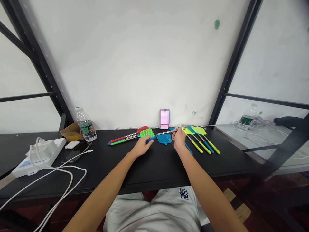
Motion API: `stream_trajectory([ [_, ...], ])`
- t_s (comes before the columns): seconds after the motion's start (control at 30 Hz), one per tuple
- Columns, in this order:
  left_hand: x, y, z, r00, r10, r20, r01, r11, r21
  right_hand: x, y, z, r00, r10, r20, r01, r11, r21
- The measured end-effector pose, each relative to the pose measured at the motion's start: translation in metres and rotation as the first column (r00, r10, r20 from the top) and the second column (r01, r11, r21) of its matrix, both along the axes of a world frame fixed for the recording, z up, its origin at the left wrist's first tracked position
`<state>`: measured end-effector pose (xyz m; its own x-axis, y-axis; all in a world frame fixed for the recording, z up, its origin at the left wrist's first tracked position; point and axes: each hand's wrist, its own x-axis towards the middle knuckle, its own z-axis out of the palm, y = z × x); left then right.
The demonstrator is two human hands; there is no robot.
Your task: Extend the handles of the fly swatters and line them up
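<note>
My left hand [142, 146] is closed around a blue handle [151, 139], its end poking out past the fingers. Pinched in my right hand [179, 139] is a thin metal rod [165, 132] that points left. Between both hands a blue fly swatter head [164, 139] lies on the table, its short neck toward me; whether it joins the rod or handle I cannot tell. Left of my left hand lie a green fly swatter [146, 132] and a red fly swatter [142, 129]. Several yellow-green and blue fly swatters [204, 143] fan out to the right.
A phone [164, 119] leans against the wall at the black table's [149, 170] back. On the left are a water bottle [87, 127], a cardboard box [72, 131], a white case [72, 144], a dark phone [77, 151], a power strip [40, 154] and loose white cables [70, 174].
</note>
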<state>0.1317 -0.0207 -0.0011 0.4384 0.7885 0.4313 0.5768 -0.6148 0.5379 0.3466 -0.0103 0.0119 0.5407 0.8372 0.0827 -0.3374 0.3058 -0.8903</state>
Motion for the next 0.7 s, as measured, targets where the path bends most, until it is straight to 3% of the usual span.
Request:
stream_trajectory([
  [0.7, -0.0001, -0.0018, 0.0004, 1.000, 0.006, -0.015, -0.006, 1.000, -0.016, -0.0050, -0.0029, -0.0020, 0.997, 0.037, 0.064, -0.035, 0.999, -0.029],
])
